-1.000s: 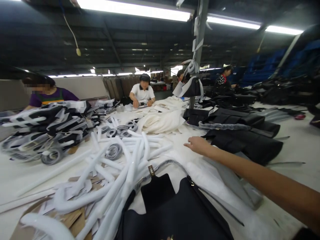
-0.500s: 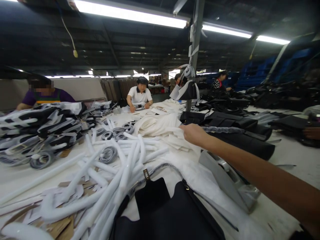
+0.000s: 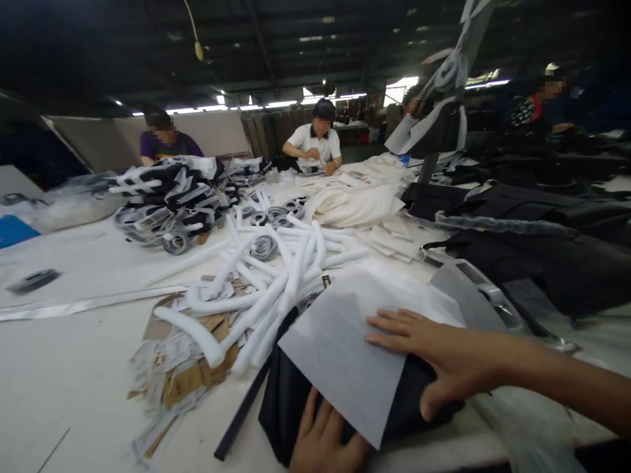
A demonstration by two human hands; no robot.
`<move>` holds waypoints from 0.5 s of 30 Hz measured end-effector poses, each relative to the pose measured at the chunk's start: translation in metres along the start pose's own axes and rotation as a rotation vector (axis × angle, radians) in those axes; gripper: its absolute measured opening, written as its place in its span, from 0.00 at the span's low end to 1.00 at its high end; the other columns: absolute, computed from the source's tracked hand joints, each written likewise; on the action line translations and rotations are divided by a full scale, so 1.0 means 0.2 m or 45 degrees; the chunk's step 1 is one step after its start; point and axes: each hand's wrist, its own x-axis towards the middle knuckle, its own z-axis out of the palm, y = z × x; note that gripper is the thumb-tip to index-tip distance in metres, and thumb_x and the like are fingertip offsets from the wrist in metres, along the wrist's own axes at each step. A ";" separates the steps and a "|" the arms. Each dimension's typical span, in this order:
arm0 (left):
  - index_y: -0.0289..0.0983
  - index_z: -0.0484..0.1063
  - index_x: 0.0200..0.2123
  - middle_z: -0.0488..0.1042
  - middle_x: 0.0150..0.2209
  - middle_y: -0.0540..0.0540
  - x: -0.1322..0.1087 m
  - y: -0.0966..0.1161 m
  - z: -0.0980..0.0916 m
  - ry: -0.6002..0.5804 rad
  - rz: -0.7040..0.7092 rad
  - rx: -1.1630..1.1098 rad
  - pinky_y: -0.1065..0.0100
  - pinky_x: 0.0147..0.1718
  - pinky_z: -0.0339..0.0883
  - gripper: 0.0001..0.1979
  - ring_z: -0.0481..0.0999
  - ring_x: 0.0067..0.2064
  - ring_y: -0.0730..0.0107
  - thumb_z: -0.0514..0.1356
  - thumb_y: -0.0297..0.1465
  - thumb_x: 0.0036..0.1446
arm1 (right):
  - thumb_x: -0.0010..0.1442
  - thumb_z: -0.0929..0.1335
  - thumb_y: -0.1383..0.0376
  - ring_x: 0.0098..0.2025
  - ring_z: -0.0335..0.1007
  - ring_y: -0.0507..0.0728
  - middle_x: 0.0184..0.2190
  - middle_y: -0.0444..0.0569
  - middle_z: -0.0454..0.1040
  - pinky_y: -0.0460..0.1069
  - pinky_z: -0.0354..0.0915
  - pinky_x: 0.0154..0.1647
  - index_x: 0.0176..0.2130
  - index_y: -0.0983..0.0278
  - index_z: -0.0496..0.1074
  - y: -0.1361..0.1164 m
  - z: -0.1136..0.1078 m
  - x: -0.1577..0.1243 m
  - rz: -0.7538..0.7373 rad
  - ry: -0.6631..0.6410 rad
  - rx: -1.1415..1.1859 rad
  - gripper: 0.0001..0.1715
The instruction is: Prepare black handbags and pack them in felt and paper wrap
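I have the white sheet (image 3: 342, 338) laid on the black bag (image 3: 284, 402), unsecured, left hand (image 3: 328, 447) and right hand (image 3: 438, 355) fingers outspread.

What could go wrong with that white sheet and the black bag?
The white sheet might crease or slip: it lies slanted across the black bag, with the right hand spread on it and the left hand at its lower edge.

The white tubes are heaped close by, so one could get nudged.

The paper scraps lie loosely spread, so some might get scattered.
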 end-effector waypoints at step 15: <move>0.56 0.68 0.61 0.75 0.57 0.49 0.11 -0.02 -0.11 -0.215 -0.035 -0.117 0.48 0.63 0.61 0.21 0.71 0.61 0.61 0.61 0.35 0.66 | 0.67 0.69 0.58 0.44 0.76 0.58 0.46 0.52 0.81 0.52 0.71 0.46 0.53 0.60 0.78 0.12 0.05 0.03 -0.304 0.196 -0.220 0.17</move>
